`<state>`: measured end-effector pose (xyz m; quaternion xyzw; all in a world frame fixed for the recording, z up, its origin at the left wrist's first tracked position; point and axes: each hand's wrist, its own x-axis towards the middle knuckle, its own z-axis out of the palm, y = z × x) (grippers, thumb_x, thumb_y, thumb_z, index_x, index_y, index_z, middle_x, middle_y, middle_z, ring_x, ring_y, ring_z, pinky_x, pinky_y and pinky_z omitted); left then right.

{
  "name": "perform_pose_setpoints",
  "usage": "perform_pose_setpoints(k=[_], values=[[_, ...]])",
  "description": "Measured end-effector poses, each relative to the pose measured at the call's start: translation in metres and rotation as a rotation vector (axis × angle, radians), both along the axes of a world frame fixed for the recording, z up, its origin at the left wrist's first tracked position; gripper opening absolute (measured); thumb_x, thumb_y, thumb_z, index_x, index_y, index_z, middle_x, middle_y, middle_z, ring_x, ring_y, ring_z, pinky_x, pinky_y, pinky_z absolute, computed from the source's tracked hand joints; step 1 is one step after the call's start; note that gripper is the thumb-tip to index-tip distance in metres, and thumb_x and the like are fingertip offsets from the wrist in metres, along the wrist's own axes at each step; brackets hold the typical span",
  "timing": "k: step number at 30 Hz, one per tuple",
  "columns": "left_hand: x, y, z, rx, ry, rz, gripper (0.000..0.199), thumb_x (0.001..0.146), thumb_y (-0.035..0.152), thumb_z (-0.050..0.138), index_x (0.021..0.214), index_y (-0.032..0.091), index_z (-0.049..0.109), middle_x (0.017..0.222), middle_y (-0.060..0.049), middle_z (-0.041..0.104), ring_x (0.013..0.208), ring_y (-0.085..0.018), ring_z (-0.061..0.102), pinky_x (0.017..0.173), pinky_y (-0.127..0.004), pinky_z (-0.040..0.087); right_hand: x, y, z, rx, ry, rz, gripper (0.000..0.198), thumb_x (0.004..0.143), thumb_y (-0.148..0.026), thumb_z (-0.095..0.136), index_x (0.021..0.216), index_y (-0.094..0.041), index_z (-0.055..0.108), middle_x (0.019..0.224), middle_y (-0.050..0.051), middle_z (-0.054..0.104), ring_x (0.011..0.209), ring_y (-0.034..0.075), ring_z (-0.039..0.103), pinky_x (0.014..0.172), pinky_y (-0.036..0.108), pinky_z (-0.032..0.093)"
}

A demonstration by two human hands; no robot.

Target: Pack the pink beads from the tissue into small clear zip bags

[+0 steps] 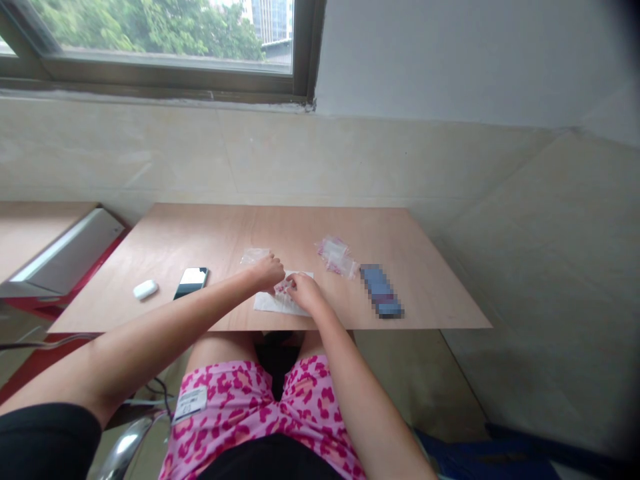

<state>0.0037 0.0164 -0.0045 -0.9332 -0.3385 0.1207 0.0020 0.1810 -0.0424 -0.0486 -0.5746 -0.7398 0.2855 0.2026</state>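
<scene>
Over a sheet of white paper (281, 307) near the table's front edge, both my hands are close together. Small pink and red pieces (281, 287) lie on the sheet between them. My left hand (269, 271) is closed above the paper's left part, its fingers bent down; what it holds, if anything, is hidden. Thumb and fingers of my right hand (303, 291) are pinched together just right of the pieces, on something too small to name. Behind my left hand lies a clear plastic bag (254, 256).
Several small clear bags with pink contents (336, 256) lie in a pile on the wooden table (210, 230). A blurred-out phone-like object (383, 291) is at right. To the left are a phone (192, 281) and a white earbud case (145, 289).
</scene>
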Motion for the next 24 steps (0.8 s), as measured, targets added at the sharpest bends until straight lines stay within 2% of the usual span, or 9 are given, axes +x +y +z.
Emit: perform_pose_setpoints(k=[2, 6, 10, 13, 17, 20, 24], values=[[-0.007, 0.004, 0.000, -0.032, -0.048, 0.024, 0.038, 0.056, 0.039, 0.102, 0.079, 0.020, 0.078, 0.096, -0.016, 0.078, 0.105, -0.038, 0.067, 0.105, -0.047, 0.036, 0.008, -0.002, 0.004, -0.006, 0.000, -0.018, 0.024, 0.090, -0.012, 0.069, 0.113, -0.017, 0.075, 0.102, 0.008, 0.078, 0.091, 0.019, 0.069, 0.080, 0.025, 0.045], [-0.022, 0.015, 0.003, -0.170, -0.172, 0.139, 0.037, 0.059, 0.041, 0.098, 0.084, 0.021, 0.079, 0.094, -0.013, 0.077, 0.098, -0.035, 0.068, 0.093, -0.041, 0.042, 0.019, -0.014, 0.014, -0.046, -0.041, 0.000, 0.018, 0.086, -0.026, 0.079, 0.102, -0.019, 0.075, 0.087, 0.004, 0.076, 0.078, 0.018, 0.066, 0.068, 0.026, 0.040], [-0.038, 0.020, 0.011, -0.430, -0.439, 0.330, 0.034, 0.064, 0.047, 0.091, 0.086, 0.023, 0.079, 0.079, -0.005, 0.074, 0.078, -0.026, 0.068, 0.073, -0.033, 0.043, 0.013, -0.026, 0.015, -0.069, -0.110, 0.042, 0.015, 0.083, -0.027, 0.079, 0.096, -0.021, 0.076, 0.091, 0.005, 0.078, 0.080, 0.019, 0.066, 0.067, 0.026, 0.037], [-0.049, 0.017, 0.016, -0.619, -0.652, 0.449, 0.035, 0.075, 0.055, 0.081, 0.084, 0.021, 0.079, 0.071, -0.003, 0.070, 0.073, -0.023, 0.066, 0.065, -0.030, 0.041, 0.007, -0.030, 0.011, -0.083, -0.132, 0.032, 0.011, 0.085, -0.021, 0.075, 0.096, -0.020, 0.077, 0.094, 0.006, 0.079, 0.083, 0.020, 0.069, 0.070, 0.026, 0.040], [-0.062, 0.007, 0.018, -0.812, -0.799, 0.596, 0.052, 0.083, 0.068, 0.071, 0.087, 0.016, 0.078, 0.085, -0.009, 0.074, 0.079, -0.024, 0.066, 0.060, -0.029, 0.043, 0.002, -0.027, 0.009, -0.063, -0.129, 0.009, 0.010, 0.092, -0.024, 0.070, 0.096, -0.020, 0.077, 0.097, 0.008, 0.080, 0.089, 0.021, 0.071, 0.075, 0.025, 0.042], [-0.069, 0.001, 0.016, -0.958, -0.876, 0.711, 0.065, 0.081, 0.076, 0.070, 0.099, 0.013, 0.077, 0.093, -0.013, 0.074, 0.079, -0.024, 0.067, 0.057, -0.029, 0.044, -0.002, -0.024, 0.009, -0.041, -0.126, -0.010, 0.013, 0.095, -0.027, 0.068, 0.099, -0.020, 0.078, 0.097, 0.008, 0.080, 0.090, 0.021, 0.072, 0.075, 0.025, 0.043], [-0.074, -0.003, 0.017, -1.111, -0.990, 0.789, 0.072, 0.081, 0.077, 0.070, 0.119, 0.017, 0.071, 0.097, -0.011, 0.073, 0.078, -0.023, 0.068, 0.063, -0.030, 0.050, -0.008, -0.019, 0.013, -0.032, -0.044, -0.083, 0.011, 0.093, -0.026, 0.072, 0.099, -0.020, 0.079, 0.092, 0.008, 0.080, 0.085, 0.020, 0.072, 0.074, 0.025, 0.046]])
